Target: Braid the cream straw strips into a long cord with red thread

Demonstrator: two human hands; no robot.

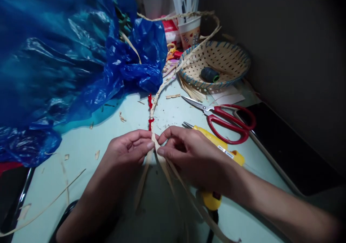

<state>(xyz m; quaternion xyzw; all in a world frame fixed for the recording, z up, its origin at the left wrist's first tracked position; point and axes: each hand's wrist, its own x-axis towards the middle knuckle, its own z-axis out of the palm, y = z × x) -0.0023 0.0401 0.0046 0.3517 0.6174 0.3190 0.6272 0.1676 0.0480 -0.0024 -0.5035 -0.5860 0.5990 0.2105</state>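
A pale braid of dry plant fibre point(159, 93) runs from my hands up the table and curls over by the basket. My left hand point(129, 147) pinches its lower end between thumb and fingers. Right beside it, my right hand point(181, 145) has thumb and forefinger closed on the loose strands point(162, 160). These flat strands hang down toward me from both hands. A red twisted strip point(150, 102) lies along the braid just above my fingers. How the strands cross is partly hidden by my fingertips.
Red-handled scissors point(229, 120) and a yellow glue gun point(211, 135) lie right of my hands. Behind stands a woven basket point(186, 78) with a dark thread spool point(209, 75) and a cup of sticks point(189, 34). A blue plastic bag point(67, 55) fills the left; a black tablet-like slab point(292, 149) lies right.
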